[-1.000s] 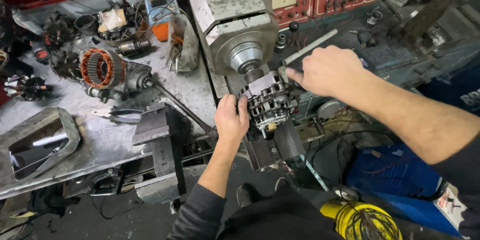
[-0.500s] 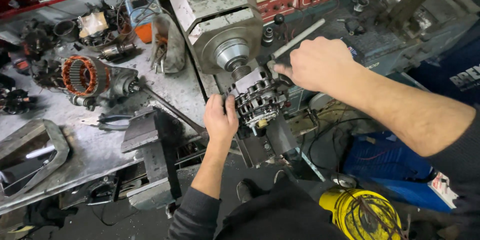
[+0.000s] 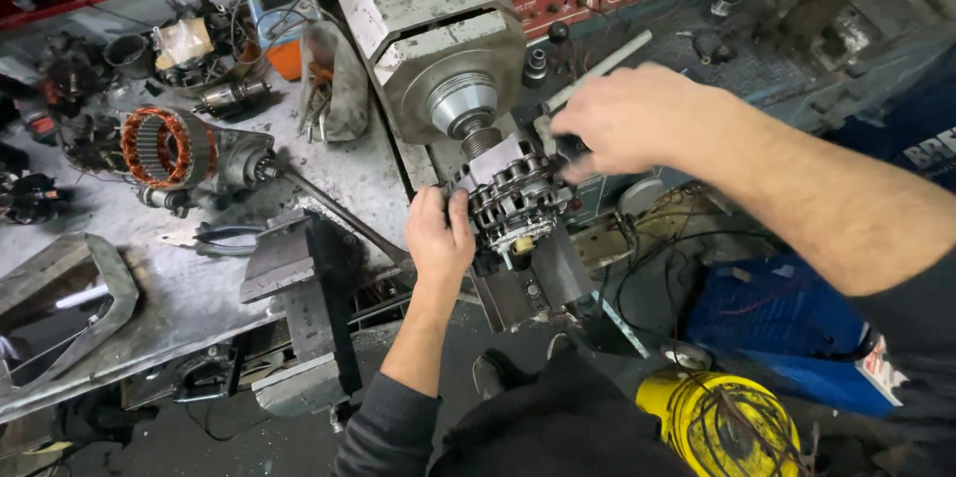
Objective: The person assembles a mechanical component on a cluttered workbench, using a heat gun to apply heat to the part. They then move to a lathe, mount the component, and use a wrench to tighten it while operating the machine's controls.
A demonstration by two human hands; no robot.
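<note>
The left hand (image 3: 439, 235) reaches up from below, forearm nearly vertical, fingers curled around the left side of the finned grey metal alternator (image 3: 513, 200) and gripping it. The alternator sits on a dark mount just under the round steel spindle of the grey test machine (image 3: 438, 49). The right hand (image 3: 622, 119) comes in from the right, arm stretched across, its fingers closed on a small dark part at the alternator's upper right edge, beside a white rod (image 3: 597, 69).
</note>
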